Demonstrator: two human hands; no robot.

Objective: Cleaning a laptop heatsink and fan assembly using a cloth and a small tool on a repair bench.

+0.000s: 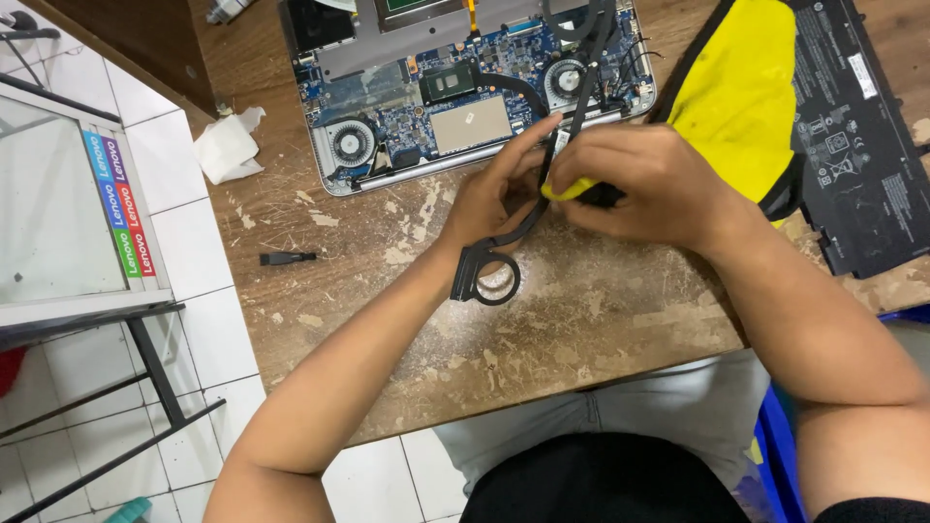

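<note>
With the bottom cover already off the silver opened laptop, its blue circuit board, two round fans and black heat pipe lie exposed at the far edge of the table, and a flat black battery pack sits apart on the right, partly on a yellow and black cloth, so judged from this the teardown is well along but nothing looks reassembled yet; left hand and right hand meet just in front of the laptop over a long thin black plastic strip with a ring-shaped end, the ring hanging low toward the person, the upper end running up past the fingers over the board; left fingers closed loosely round the strip's middle, right hand wrapped tight round a small tool with a yellow handle, its tip hidden, pressed against the strip; cannot tell what the tool is doing to it; small black flat piece lies alone to the left, crumpled white tissue near the table's left edge; surface is a worn brown wooden table with peeling, chipped top layer and pale flakes all over; white tiled floor below left, a glass-and-metal cabinet or stand with coloured stickers beside it; person seated, grey trousers visible under the table edge
</note>
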